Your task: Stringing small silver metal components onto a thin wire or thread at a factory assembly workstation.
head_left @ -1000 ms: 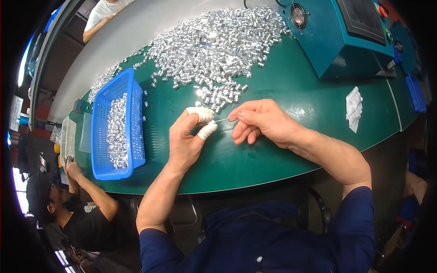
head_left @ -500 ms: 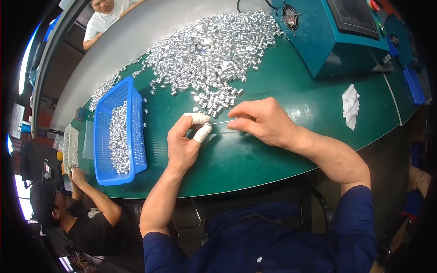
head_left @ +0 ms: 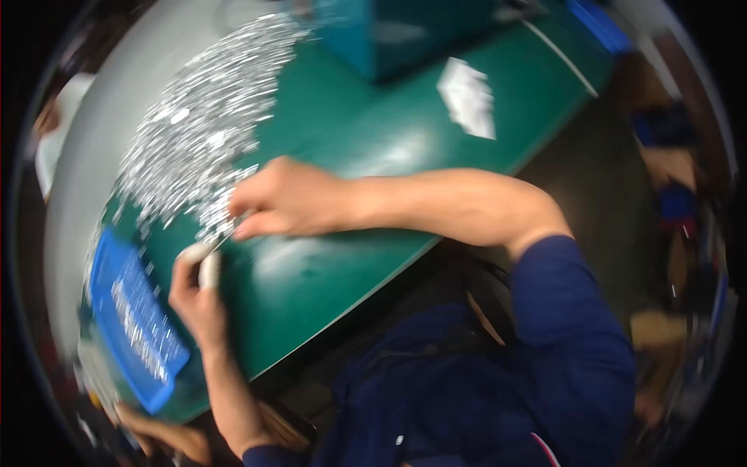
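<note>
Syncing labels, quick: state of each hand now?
Left hand: fingers curled; blur hides whether they're closed on anything.
Right hand: closed, apparently pinching a thin rod.

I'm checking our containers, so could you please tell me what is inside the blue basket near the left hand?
The blue basket holds many small silvery pieces, too blurred to make out singly. Whatever lies under the top layer is covered and cannot be seen.

Parts heap (head_left: pixel 183 140) lies on the table (head_left: pixel 311 284); basket (head_left: pixel 114 255) at its near left, machine (head_left: pixel 346 43) and cloth (head_left: pixel 468 97) to its right.
</note>
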Available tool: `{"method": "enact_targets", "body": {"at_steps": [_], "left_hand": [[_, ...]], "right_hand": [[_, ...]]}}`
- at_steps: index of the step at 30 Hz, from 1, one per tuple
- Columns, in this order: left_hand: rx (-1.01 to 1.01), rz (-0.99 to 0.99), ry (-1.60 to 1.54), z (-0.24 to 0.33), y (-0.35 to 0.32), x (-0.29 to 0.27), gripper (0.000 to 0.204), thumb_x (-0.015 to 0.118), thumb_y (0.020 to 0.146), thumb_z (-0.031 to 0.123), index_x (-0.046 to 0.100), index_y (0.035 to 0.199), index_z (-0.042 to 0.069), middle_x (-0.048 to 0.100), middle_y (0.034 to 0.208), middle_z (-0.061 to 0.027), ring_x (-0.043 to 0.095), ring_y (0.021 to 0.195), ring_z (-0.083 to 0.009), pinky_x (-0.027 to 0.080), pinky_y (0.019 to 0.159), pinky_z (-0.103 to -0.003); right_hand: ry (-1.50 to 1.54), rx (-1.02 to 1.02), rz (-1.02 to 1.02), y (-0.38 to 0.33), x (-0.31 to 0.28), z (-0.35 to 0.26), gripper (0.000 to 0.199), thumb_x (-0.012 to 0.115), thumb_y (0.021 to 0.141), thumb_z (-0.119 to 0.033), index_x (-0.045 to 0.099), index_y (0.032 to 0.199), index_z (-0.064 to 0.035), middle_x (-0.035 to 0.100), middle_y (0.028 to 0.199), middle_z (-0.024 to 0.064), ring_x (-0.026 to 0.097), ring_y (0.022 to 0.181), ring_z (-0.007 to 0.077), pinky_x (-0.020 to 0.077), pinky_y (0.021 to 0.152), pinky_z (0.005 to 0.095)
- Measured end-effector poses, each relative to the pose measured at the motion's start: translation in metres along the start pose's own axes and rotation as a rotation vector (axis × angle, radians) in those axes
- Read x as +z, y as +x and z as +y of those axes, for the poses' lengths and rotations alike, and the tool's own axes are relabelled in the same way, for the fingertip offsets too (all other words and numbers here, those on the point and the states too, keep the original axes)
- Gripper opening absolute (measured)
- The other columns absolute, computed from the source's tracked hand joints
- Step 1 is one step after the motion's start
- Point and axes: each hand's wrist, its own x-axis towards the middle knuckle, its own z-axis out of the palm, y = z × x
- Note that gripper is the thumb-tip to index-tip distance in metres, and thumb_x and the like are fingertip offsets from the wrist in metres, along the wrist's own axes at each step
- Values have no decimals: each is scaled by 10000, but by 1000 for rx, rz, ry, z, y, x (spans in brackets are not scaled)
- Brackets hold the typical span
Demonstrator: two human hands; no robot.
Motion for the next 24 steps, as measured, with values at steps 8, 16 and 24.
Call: {"method": "enact_targets", "body": {"at_steps": [8, 16, 24], "left_hand": [[55, -62, -11, -14, -12, 7, 147, 638, 981, 44, 653, 1104, -36, 661, 1058, -55, 595, 989, -136, 454, 944, -276], [-91, -45, -129, -20, -9, 2, 150, 615, 1008, 71, 650, 1113, -32, 676, 1081, -68, 615, 971, -134, 503, 910, -279], [96, -66, 24, -8, -3, 11, 114, 641, 955, 1, 672, 1060, -33, 649, 1062, -60, 609, 968, -142, 482, 894, -269]], "right_hand": [[563, 664, -190, -3, -5, -8, 191, 632, 919, -168, 679, 878, 13, 711, 699, 134, 717, 640, 214, 562, 581, 351], [-238, -148, -27, -3, 5, 2, 266, 769, 809, -280, 712, 894, -35, 707, 730, 130, 689, 749, 384, 547, 694, 473], [602, 711, -147, 0, -4, -11, 237, 640, 917, -193, 711, 830, 16, 714, 708, 112, 676, 572, 150, 544, 505, 284]]}}
